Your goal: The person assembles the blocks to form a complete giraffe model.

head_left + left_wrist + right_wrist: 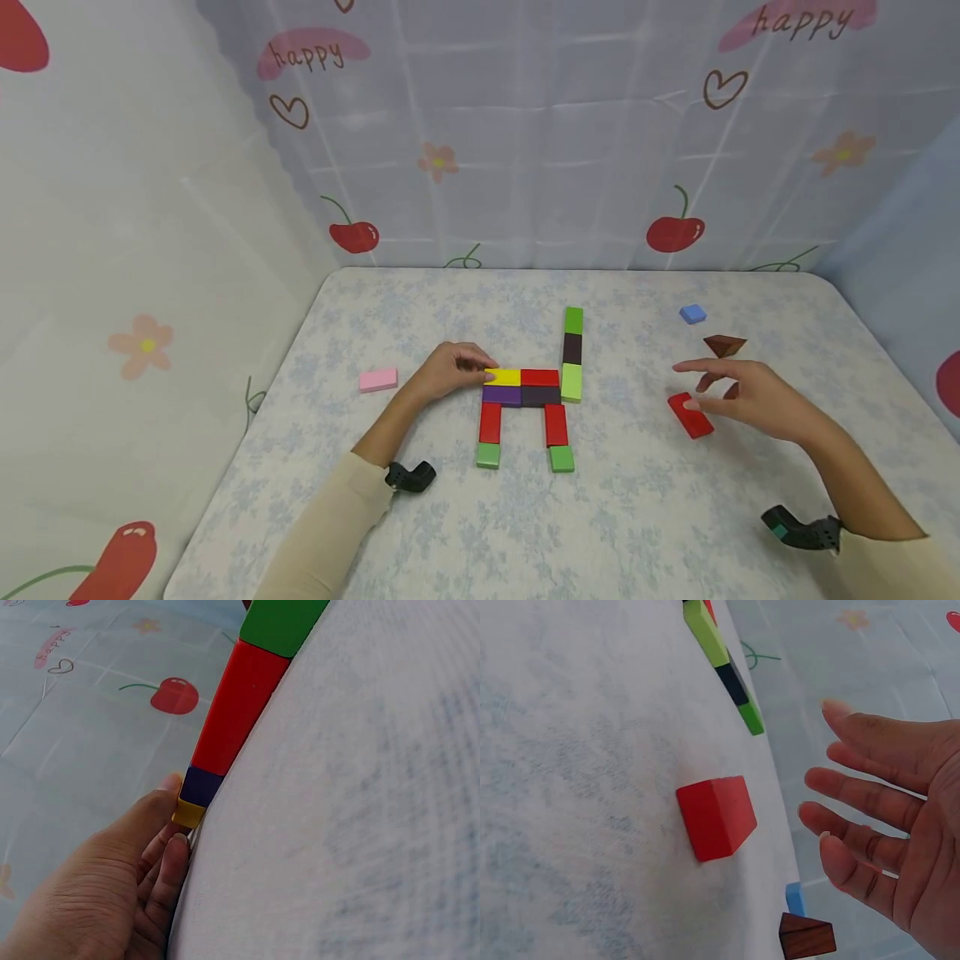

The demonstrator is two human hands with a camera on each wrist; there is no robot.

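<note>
Flat on the table, coloured blocks form a figure with two rows, two legs and a tall column. At its upper left, my left hand [447, 372] pinches the yellow block [506, 377] between thumb and fingers. The purple block [501, 395] lies right below the yellow one. To the right, my right hand [767, 402] hovers over a loose red block [693, 419]. In the right wrist view its fingers are spread and relaxed, apart from that red block [718, 819], with nothing held.
A brown wedge [724, 345] and a small blue block [693, 314] lie beyond my right hand. Left of my left hand is a pink block [378, 380]. The green and black column [573, 350] stands out at the figure's right. A printed curtain [525, 167] hangs behind the table.
</note>
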